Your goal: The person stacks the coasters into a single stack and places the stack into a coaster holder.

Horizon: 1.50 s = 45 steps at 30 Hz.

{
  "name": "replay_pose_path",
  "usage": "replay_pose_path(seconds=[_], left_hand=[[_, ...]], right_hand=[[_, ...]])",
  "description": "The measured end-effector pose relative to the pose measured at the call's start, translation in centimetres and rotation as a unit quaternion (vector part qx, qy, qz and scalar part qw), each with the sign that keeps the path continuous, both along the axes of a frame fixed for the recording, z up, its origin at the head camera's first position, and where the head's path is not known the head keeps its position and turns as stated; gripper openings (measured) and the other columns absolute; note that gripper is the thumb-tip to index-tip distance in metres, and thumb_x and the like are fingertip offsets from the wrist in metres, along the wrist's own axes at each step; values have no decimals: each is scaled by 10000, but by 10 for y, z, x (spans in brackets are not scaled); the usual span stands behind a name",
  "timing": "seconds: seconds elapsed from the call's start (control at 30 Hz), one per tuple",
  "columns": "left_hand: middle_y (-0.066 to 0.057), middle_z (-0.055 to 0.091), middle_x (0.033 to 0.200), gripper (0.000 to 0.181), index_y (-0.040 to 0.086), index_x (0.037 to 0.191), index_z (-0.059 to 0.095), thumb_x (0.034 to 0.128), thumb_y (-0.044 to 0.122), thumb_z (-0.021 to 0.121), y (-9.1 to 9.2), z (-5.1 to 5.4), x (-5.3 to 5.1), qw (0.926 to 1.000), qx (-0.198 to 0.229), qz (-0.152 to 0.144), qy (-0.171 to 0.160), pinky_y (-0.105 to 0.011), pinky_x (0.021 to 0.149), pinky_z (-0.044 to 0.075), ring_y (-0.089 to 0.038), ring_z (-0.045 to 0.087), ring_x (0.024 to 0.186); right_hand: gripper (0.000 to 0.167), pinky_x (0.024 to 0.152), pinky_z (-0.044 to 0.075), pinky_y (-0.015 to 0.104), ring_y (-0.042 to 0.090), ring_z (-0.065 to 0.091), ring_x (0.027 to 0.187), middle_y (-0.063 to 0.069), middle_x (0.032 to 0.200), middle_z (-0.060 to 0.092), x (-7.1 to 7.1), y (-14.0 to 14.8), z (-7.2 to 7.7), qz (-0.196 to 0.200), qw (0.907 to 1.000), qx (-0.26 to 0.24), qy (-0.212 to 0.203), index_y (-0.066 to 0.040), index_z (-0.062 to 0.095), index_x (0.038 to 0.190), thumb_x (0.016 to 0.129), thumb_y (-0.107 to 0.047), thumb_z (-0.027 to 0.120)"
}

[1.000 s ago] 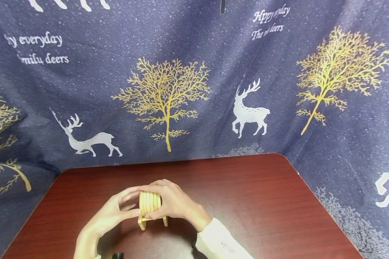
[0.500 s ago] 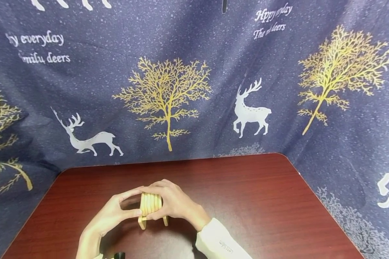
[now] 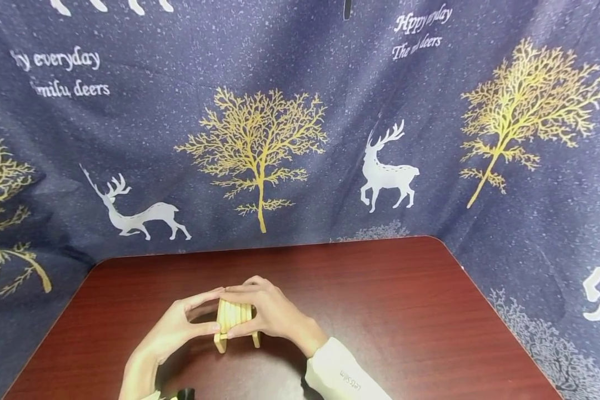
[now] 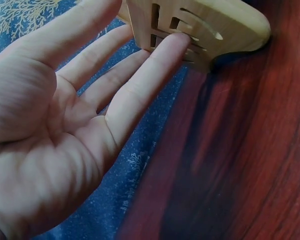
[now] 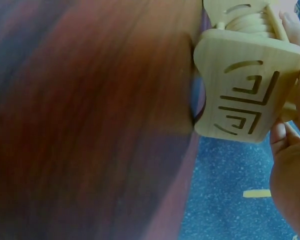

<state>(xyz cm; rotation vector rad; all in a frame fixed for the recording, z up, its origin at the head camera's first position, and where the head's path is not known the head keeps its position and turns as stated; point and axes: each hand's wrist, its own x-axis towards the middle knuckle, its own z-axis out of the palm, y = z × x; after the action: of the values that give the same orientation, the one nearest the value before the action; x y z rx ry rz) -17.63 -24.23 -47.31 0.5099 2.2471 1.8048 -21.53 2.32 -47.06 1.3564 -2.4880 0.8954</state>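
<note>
A small wooden coaster holder [image 5: 247, 85] with slotted side panels stands on the table. A row of round wooden coasters [image 3: 234, 314] fills the gap between its panels. My right hand [image 3: 276, 312] grips the row from the right, fingers over the top and thumb across the near side. From the left, my left hand [image 3: 172, 328] holds the holder's left end between fingertips and thumb. One of its fingers [image 4: 155, 70] lies against the slotted panel in the left wrist view, the palm well away from the wood. My hands hide much of the rack's top and far side.
The reddish-brown wooden table [image 3: 360, 300] has rounded far corners. Behind it hangs a dark blue cloth [image 3: 300, 211] printed with deer and trees. A small black object [image 3: 185, 394] shows at the bottom edge, by my left forearm.
The coasters have shifted slightly to the right and lean a little more. My right fingers have settled lower over their top. My left hand stays nearly in place at the left end.
</note>
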Motion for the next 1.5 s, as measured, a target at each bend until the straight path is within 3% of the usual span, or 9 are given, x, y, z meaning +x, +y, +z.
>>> replay_pose_path(seconds=[0.17,0.33,0.6,0.83,0.97,1.23,1.5], left_hand=[[-295,537,1609,711,-67,1600,524,975,54,841,1,1,0,9999,39,-23,-166,-280,979,601,38,644,1276],[-292,530,1616,710,-57,1603,526,980,71,841,2,2,0,9998,9,-46,-208,-257,993,582,55,631,1283],[-305,469,1652,685,-60,1622,496,1014,53,792,1,1,0,9994,109,-278,-181,-255,1013,572,50,610,1317],[-279,433,1687,671,-34,1653,462,1058,88,747,4,4,2,9984,184,-291,-442,-242,1028,561,7,628,1327],[-285,443,1680,631,-52,1648,457,1090,105,706,4,7,2,9987,155,-241,-412,-255,1030,571,-34,668,1297],[-266,529,1634,580,-29,1634,491,1118,167,669,8,9,3,9993,-285,166,-177,-227,1034,528,-26,670,1263],[-317,536,1601,485,-61,1590,518,1161,153,588,19,13,2,9971,4,755,109,-314,1021,602,22,630,1274]], right_hand=[[799,1125,473,287,164,597,1305,-28,1579,643,-1,2,-2,69,9999,40,146,-213,652,1572,876,-472,947],[818,1149,456,300,150,599,1316,-33,1594,629,-2,5,-3,125,9992,123,351,-214,618,1603,898,-496,920],[868,1218,408,386,177,541,1467,53,1645,583,-1,10,-1,135,9989,447,-19,-232,542,1660,913,-479,908],[803,1276,385,413,202,523,1515,81,1650,574,4,18,1,115,9992,318,-215,-186,535,1664,972,-418,870],[762,1282,385,382,190,500,1542,65,1663,560,7,23,5,124,9992,140,-362,-179,539,1660,997,-385,852],[683,1279,396,449,213,474,1564,75,1687,527,17,45,9,9,9993,190,-323,-192,507,1680,1073,-391,751],[592,1206,446,571,270,537,1508,91,1656,561,23,93,6,-554,9975,432,14,-169,532,1661,1131,-420,611]])
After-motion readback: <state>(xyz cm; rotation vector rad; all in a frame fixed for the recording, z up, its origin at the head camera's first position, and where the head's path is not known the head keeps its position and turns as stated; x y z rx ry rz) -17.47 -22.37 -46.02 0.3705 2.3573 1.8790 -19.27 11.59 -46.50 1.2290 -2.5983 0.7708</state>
